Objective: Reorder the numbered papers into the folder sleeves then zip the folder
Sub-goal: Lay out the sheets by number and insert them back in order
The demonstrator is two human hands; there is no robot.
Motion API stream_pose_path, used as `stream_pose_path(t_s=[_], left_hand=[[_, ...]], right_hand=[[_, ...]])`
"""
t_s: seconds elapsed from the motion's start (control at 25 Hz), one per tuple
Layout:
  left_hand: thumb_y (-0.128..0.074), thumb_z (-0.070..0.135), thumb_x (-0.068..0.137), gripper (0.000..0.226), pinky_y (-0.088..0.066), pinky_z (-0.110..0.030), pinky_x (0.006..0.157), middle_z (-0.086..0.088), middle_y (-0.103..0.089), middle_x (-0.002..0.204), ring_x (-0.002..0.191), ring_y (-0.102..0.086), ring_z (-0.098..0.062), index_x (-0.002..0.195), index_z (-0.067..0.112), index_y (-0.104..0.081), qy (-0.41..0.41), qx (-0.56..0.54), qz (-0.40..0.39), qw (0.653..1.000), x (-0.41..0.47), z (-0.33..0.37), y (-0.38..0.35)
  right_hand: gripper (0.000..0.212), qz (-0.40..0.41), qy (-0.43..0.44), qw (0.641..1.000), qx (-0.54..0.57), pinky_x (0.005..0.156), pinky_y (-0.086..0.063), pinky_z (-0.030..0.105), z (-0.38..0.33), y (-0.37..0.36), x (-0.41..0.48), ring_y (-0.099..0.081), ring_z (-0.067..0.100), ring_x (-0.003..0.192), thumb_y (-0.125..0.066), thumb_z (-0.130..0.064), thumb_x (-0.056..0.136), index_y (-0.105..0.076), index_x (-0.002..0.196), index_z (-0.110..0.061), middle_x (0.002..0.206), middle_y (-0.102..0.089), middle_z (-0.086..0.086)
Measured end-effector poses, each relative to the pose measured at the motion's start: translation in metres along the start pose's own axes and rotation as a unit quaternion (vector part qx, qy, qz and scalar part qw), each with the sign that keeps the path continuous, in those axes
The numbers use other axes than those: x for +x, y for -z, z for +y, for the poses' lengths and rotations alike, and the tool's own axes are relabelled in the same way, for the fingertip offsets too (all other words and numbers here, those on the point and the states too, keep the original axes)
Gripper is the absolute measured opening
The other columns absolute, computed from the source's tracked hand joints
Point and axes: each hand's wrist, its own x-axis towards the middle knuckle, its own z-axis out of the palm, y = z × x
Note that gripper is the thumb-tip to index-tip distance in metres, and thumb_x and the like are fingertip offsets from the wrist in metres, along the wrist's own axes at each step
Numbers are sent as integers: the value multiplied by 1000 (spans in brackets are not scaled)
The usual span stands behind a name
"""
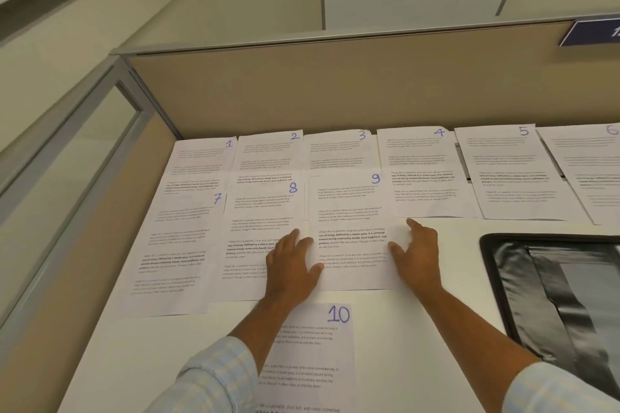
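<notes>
Paper 9 (pixel 349 211), at frame centre, is pressed flat between the left hand (pixel 292 265) and the right hand (pixel 417 251), fingers straight, nothing gripped. Black folder (pixel 553 295) is laid open at lower right on the white desk (pixel 419 329); a beige partition (pixel 335 90) is seen behind.

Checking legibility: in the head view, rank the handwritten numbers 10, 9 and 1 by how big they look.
10, then 9, then 1. Nearness to the camera likely explains this; true sizes may match.

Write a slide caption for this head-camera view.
Left hand and right hand flank paper 9 among numbered sheets; black folder lies open nearby.
</notes>
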Motion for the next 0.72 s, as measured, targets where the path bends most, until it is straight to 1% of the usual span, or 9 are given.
stream_pose_path(t_s=[0.08,0.16,0.24,0.28,0.4,0.48,0.56,0.6,0.72], left_hand=[[-59,56,97,63,-15,-48,127,2,-21,172,158,-16,-22,153,34,-42,-3,3,0,1000,-1,1,0],[-59,56,97,63,-16,-49,127,1,-21,172,158,-17,-23,153,33,-41,-6,7,-3,1000,-2,1,1],[-59,57,97,63,-17,-49,126,1,-21,172,158,-18,-24,153,33,-41,-7,10,-6,1000,-2,1,1],[-59,57,97,64,-18,-49,126,2,-20,172,158,-18,-24,153,33,-41,-6,10,-9,1000,-3,1,2],[-59,57,97,64,-17,-48,127,2,-18,173,158,-16,-23,154,34,-39,0,13,-19,1000,-2,2,2],[-58,57,98,64,-17,-49,127,1,-18,173,158,-16,-24,154,33,-39,2,21,-21,1000,-2,2,2],[-57,57,98,64,-17,-49,127,1,-18,173,158,-16,-24,154,33,-38,3,25,-21,999,-3,3,2],[-57,57,98,64,-17,-49,126,1,-19,172,158,-17,-25,154,33,-38,5,26,-21,999,-2,3,2],[-58,58,97,64,-19,-49,125,0,-21,172,157,-19,-25,153,33,-39,0,40,-16,999,0,2,2]], right_hand=[[62,21,35,999,-28,112,-41,48,0,-4,-17,-45,34,131,-74,-18,94,-48,150,-9,142,-45,17],[51,33,102,994,-38,106,-47,45,1,-14,-41,-53,31,121,-73,-22,95,-57,141,-10,132,-52,12],[38,0,162,987,-9,97,-52,40,5,-27,-70,-62,25,108,-71,-31,95,-64,127,-12,118,-58,2],[37,-32,178,984,-10,92,-53,41,8,-33,-85,-63,21,104,-68,-39,95,-65,123,-15,114,-58,-2],[59,-106,177,974,-98,88,-45,39,14,-49,-123,-59,17,107,-56,-68,88,-65,128,-25,113,-54,-9],[74,-133,170,965,-151,89,-39,36,14,-52,-134,-54,17,108,-57,-77,80,-61,136,-28,114,-50,-9],[76,-157,158,960,-171,90,-35,33,11,-50,-140,-49,16,110,-62,-77,78,-59,138,-31,115,-44,-10],[68,-165,149,960,-169,89,-33,32,8,-49,-141,-47,15,110,-66,-74,78,-60,133,-33,115,-43,-11],[36,-174,116,964,-167,85,-32,33,-6,-46,-143,-45,13,102,-77,-59,79,-61,98,-33,106,-47,-12]])
